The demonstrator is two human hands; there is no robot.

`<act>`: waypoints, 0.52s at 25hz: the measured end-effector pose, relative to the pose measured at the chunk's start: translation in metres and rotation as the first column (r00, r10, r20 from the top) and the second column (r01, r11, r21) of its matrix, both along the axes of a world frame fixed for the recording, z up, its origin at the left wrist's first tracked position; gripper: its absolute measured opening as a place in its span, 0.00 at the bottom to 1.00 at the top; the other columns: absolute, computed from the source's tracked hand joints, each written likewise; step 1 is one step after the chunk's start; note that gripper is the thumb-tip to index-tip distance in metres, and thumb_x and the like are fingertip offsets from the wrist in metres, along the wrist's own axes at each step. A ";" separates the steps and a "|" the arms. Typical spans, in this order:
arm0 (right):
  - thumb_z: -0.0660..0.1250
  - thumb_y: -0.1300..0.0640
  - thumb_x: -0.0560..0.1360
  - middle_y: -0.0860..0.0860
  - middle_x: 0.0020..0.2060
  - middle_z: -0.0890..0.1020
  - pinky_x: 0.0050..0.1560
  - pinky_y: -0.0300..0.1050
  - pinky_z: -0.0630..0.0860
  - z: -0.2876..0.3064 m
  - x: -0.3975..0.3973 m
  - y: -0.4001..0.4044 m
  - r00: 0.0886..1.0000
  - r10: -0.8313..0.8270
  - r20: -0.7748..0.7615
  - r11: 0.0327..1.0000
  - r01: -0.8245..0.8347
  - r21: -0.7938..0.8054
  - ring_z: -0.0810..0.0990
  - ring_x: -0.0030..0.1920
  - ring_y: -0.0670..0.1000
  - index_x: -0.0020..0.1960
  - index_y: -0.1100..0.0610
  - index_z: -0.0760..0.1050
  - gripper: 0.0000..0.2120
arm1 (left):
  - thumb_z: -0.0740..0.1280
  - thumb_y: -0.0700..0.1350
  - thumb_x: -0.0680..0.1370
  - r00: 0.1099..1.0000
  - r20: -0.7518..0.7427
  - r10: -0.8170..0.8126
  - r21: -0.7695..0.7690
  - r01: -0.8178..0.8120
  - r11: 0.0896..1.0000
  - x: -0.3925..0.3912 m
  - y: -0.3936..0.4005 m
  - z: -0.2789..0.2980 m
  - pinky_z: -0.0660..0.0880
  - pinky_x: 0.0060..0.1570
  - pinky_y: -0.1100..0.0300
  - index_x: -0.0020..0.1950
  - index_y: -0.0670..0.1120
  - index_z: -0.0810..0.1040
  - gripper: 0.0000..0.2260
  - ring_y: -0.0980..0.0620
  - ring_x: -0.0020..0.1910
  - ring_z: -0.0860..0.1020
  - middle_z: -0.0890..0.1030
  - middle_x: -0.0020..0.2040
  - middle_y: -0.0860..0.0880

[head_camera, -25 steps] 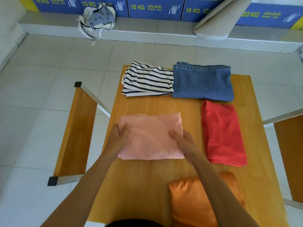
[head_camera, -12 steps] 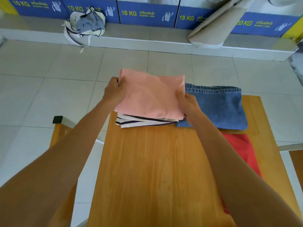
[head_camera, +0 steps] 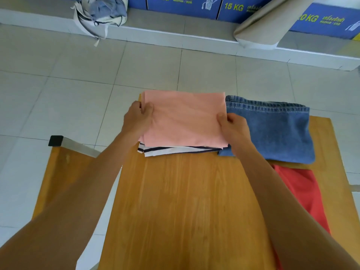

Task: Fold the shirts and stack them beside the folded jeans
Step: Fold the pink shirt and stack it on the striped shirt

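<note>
A folded pink shirt (head_camera: 185, 117) lies on top of a folded black-and-white striped shirt (head_camera: 171, 150) at the far end of the wooden table (head_camera: 185, 201). My left hand (head_camera: 137, 119) grips the pink shirt's left edge. My right hand (head_camera: 233, 126) grips its right edge. Folded blue jeans (head_camera: 272, 129) lie directly to the right of this stack, touching it. A red shirt (head_camera: 300, 193) lies on the table nearer to me than the jeans, partly hidden by my right arm.
A wooden chair (head_camera: 64, 172) with a metal frame stands at the table's left side. On the tiled floor beyond, a cloth bag with clothes (head_camera: 101, 14) sits on a low ledge, and a beige padded board (head_camera: 266, 26) leans there.
The pink shirt was lifted from the table's middle and carried to the far end. It now sits lower on the striped shirt, both hands still on its edges.
</note>
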State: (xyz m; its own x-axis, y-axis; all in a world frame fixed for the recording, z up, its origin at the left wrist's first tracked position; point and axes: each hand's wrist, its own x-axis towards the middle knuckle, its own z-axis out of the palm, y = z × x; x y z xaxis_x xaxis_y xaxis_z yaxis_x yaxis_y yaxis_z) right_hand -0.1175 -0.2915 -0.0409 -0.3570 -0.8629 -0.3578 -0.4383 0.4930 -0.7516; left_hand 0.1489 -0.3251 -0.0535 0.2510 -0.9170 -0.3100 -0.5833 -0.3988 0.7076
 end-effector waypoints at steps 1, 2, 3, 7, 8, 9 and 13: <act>0.62 0.48 0.79 0.49 0.34 0.79 0.30 0.41 0.69 0.002 0.002 0.000 0.999 0.008 -0.039 1.000 -0.007 0.016 0.75 0.33 0.47 0.41 0.57 0.78 0.16 | 0.55 0.59 0.80 1.000 0.007 0.002 0.004 -0.002 1.000 -0.002 0.000 0.002 0.66 0.33 0.62 0.59 0.45 0.71 0.19 0.56 0.39 0.73 0.75 0.47 0.50; 0.63 0.49 0.79 0.50 0.35 0.80 0.29 0.41 0.68 0.005 0.004 0.000 0.997 0.008 -0.071 1.000 -0.006 0.026 0.75 0.33 0.47 0.43 0.58 0.79 0.15 | 0.55 0.59 0.81 1.000 0.007 0.003 0.004 -0.003 1.000 -0.005 -0.001 0.005 0.66 0.32 0.63 0.59 0.45 0.71 0.19 0.56 0.39 0.73 0.75 0.46 0.50; 0.64 0.50 0.79 0.50 0.36 0.81 0.29 0.40 0.68 0.009 0.004 0.000 0.995 0.003 -0.103 1.000 0.001 0.030 0.75 0.33 0.45 0.46 0.59 0.80 0.13 | 0.56 0.58 0.81 1.000 0.004 0.004 -0.001 -0.004 1.000 -0.007 -0.003 0.009 0.65 0.32 0.63 0.59 0.44 0.72 0.19 0.55 0.39 0.73 0.74 0.46 0.50; 0.64 0.55 0.76 0.49 0.45 0.82 0.40 0.47 0.76 0.030 0.006 0.008 0.953 -0.061 -0.297 0.998 0.052 -0.041 0.81 0.46 0.52 0.53 0.53 0.77 0.07 | 0.59 0.52 0.81 0.992 0.129 0.011 -0.117 0.004 0.993 -0.005 0.001 0.023 0.72 0.45 0.59 0.64 0.44 0.72 0.16 0.45 0.56 0.76 0.77 0.53 0.49; 0.64 0.56 0.76 0.51 0.50 0.82 0.49 0.52 0.76 0.033 0.012 0.007 0.914 -0.071 -0.400 0.993 0.027 -0.115 0.80 0.51 0.55 0.56 0.53 0.76 0.10 | 0.60 0.49 0.80 0.968 0.250 0.007 -0.209 0.047 0.977 -0.007 0.002 0.027 0.72 0.55 0.53 0.67 0.45 0.71 0.17 0.44 0.62 0.73 0.76 0.60 0.46; 0.63 0.57 0.76 0.52 0.56 0.81 0.56 0.56 0.73 0.034 0.021 0.003 0.868 -0.067 -0.493 0.976 -0.046 -0.213 0.78 0.57 0.57 0.60 0.54 0.75 0.12 | 0.59 0.47 0.80 0.933 0.360 -0.019 -0.311 0.139 0.940 -0.014 0.001 0.029 0.69 0.63 0.46 0.68 0.45 0.71 0.17 0.43 0.68 0.69 0.74 0.67 0.45; 0.56 0.54 0.82 0.54 0.77 0.65 0.74 0.63 0.55 0.020 0.074 -0.014 0.686 0.261 -0.679 0.838 -0.511 -0.194 0.58 0.78 0.57 0.72 0.53 0.68 0.19 | 0.54 0.46 0.83 0.744 0.550 -0.379 -0.207 0.561 0.801 -0.058 0.000 0.026 0.46 0.76 0.42 0.74 0.46 0.67 0.19 0.47 0.79 0.54 0.64 0.77 0.47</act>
State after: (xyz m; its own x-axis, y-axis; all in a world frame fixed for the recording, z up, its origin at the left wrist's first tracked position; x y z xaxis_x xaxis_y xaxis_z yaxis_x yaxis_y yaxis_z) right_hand -0.0440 -0.3053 -0.0205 0.0103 -0.9875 0.1570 -0.9420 -0.0622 -0.3299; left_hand 0.0909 -0.3251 -0.0271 -0.2156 -0.9735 0.0768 -0.9145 0.2288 0.3338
